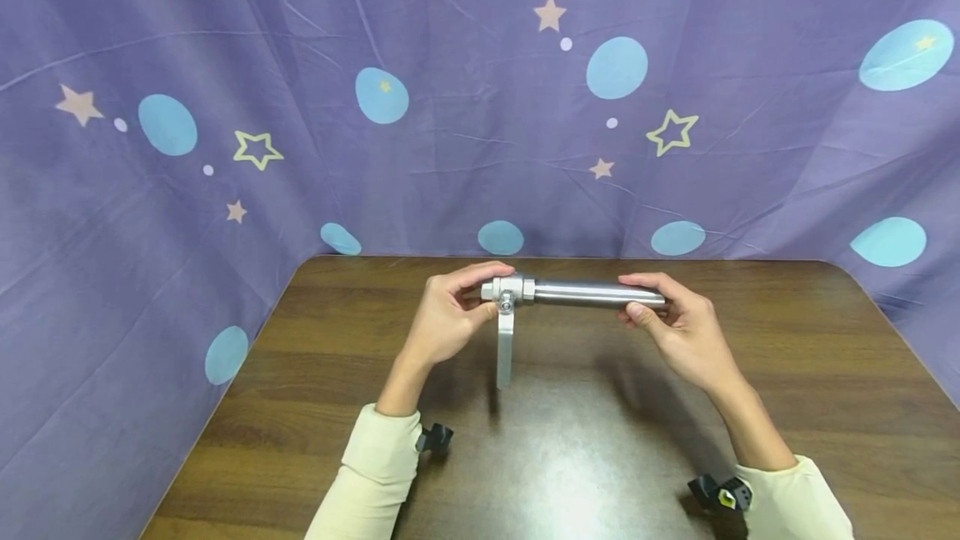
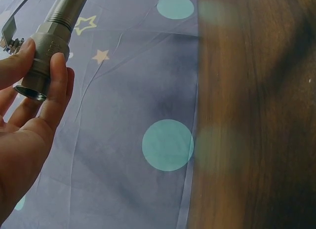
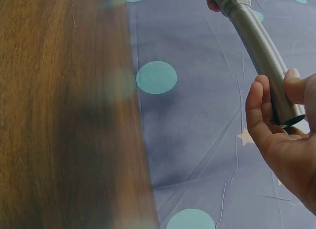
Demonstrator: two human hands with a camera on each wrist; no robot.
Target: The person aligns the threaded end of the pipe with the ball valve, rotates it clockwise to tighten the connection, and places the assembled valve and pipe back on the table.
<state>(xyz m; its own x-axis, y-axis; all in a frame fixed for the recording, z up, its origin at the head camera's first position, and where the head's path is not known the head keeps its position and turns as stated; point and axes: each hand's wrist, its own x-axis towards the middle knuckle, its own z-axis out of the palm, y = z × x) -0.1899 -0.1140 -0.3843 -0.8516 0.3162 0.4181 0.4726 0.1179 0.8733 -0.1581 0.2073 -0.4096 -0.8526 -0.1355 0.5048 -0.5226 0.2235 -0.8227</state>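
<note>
Both hands are on the metal here, one at either end! The left hand (image 1: 447, 315) pinches the valve (image 1: 514, 287), thumb on the near side and fingers round the far side, while the right hand (image 1: 695, 332) pinches the free end of the pipe (image 1: 581, 292) between thumb and fingers. Valve and pipe meet end to end in one straight line, held above the tabletop (image 1: 315, 348), in front of the patterned curtain (image 1: 465, 48).

And look at the lever (image 1: 505, 357), standing out crosswise from the valve in the head view! Over at the left wrist, the valve shows its open mouth (image 2: 32, 94), and ridges like threads (image 2: 59, 19) appear where the pipe enters; how deep they run inside cannot be told.

As for handling, this looks like rigid, fairly heavy stuff, with the weight probably leaning toward the valve. The pipe is smooth, shiny and likely slippery, so it wants a firm wrap. The hex collar (image 1: 529, 289) and the chunky body should give a surer hold, whereas the thin lever seems a poor place to grab, being liable to swing. Nothing fragile, by the look of it, though a drop could dent the wood!
</note>
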